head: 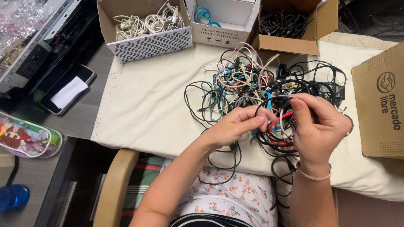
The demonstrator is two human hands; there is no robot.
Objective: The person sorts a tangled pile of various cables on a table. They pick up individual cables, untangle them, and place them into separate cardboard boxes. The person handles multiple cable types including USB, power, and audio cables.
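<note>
A tangled heap of cables (261,84) in black, white, blue, pink and red lies on a cream cloth (147,105). My left hand (233,126) pinches a black cable loop (273,100) at the near edge of the heap. My right hand (320,126) grips the same loop from the right side, fingers curled around it. Both hands sit close together, with black cables hanging below them over the cloth's front edge.
Three open boxes stand at the back: a patterned box of white cables (147,27), a white box holding a blue cable (221,19) and a cardboard box of black cables (286,25). A flat cardboard box (381,105) lies right. A phone (67,88) and pouch (27,136) lie left.
</note>
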